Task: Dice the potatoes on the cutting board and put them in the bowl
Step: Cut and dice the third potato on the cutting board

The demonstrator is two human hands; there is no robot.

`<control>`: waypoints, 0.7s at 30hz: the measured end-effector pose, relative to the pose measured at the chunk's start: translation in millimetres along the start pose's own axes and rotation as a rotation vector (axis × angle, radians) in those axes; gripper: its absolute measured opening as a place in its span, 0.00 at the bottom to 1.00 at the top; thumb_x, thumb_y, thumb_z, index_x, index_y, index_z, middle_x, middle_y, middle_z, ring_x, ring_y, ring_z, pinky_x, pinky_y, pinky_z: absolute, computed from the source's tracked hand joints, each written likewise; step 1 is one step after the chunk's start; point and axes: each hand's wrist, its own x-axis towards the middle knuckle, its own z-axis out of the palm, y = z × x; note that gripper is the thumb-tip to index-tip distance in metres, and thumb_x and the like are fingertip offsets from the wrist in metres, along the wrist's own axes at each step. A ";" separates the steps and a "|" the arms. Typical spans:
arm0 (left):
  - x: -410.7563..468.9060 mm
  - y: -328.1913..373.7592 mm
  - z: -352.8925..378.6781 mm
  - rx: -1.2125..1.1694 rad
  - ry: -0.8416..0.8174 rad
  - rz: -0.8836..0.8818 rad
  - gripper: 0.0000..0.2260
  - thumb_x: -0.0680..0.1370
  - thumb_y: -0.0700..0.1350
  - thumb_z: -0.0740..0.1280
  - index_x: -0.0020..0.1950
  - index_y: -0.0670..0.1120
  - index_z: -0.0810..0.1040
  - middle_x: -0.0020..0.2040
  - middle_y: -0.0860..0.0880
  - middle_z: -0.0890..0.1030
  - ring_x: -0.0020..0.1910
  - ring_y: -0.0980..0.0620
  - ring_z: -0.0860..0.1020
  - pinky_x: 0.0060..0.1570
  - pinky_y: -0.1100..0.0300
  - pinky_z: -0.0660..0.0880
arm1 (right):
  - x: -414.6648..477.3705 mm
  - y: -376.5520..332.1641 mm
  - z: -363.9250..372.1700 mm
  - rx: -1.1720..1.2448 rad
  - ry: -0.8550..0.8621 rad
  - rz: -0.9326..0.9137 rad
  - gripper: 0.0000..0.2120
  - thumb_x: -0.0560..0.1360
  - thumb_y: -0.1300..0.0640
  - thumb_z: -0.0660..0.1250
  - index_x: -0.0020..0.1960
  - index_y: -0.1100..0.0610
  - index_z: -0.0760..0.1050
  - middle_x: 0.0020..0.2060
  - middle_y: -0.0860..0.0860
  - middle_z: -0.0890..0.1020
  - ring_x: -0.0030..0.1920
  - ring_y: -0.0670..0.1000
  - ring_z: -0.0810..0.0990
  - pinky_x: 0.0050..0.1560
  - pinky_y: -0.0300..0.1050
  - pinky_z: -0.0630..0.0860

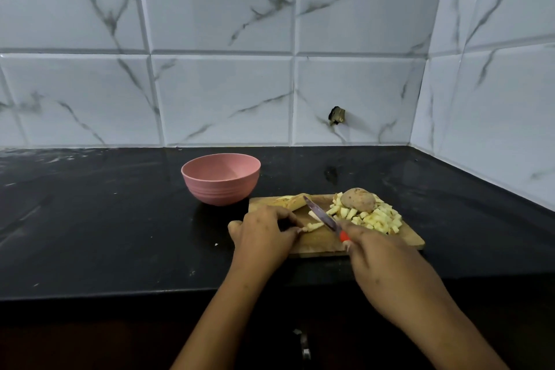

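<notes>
Left hand (264, 234) pinches potato strips (313, 226) steady on wooden cutting board (318, 242); right hand (381, 258) grips red-handled knife (322, 215) across them. Diced pile (372, 218) and whole potato (358, 199) kept clear, right; pink bowl (220, 179) behind, apparently empty.

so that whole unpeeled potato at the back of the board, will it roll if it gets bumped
Probably a little: the whole potato is rounded and oval, so it may rock or roll. The diced pieces heaped against its front would likely check it. It looks solid, so probably stiff and fairly heavy.
</notes>
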 end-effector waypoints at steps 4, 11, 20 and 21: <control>19.1 -4.9 -11.3 -0.070 -0.164 0.082 0.06 0.74 0.47 0.71 0.42 0.60 0.81 0.43 0.61 0.82 0.51 0.64 0.76 0.60 0.55 0.68 | 6.3 16.4 -8.3 0.058 0.001 0.068 0.20 0.83 0.49 0.52 0.74 0.39 0.61 0.48 0.42 0.72 0.40 0.43 0.68 0.41 0.38 0.71; 49.5 23.9 -3.7 0.429 -0.336 0.461 0.15 0.79 0.47 0.63 0.63 0.62 0.74 0.67 0.56 0.68 0.65 0.52 0.63 0.58 0.51 0.59 | 4.1 31.7 -10.7 0.140 -0.037 0.118 0.19 0.82 0.50 0.54 0.72 0.40 0.64 0.41 0.42 0.75 0.33 0.41 0.71 0.30 0.35 0.65; 57.9 26.2 -1.4 0.616 -0.330 0.524 0.12 0.81 0.49 0.60 0.64 0.52 0.73 0.67 0.52 0.65 0.64 0.51 0.62 0.58 0.51 0.58 | -5.9 37.3 -14.4 0.176 -0.065 0.115 0.20 0.82 0.49 0.54 0.74 0.40 0.61 0.43 0.40 0.74 0.32 0.38 0.68 0.30 0.34 0.64; 56.4 26.1 -1.7 0.630 -0.317 0.534 0.11 0.82 0.49 0.59 0.64 0.51 0.72 0.67 0.52 0.65 0.64 0.51 0.62 0.58 0.51 0.58 | -6.9 36.3 -14.2 0.184 -0.073 0.106 0.20 0.82 0.49 0.54 0.74 0.40 0.61 0.41 0.40 0.73 0.32 0.38 0.68 0.30 0.34 0.64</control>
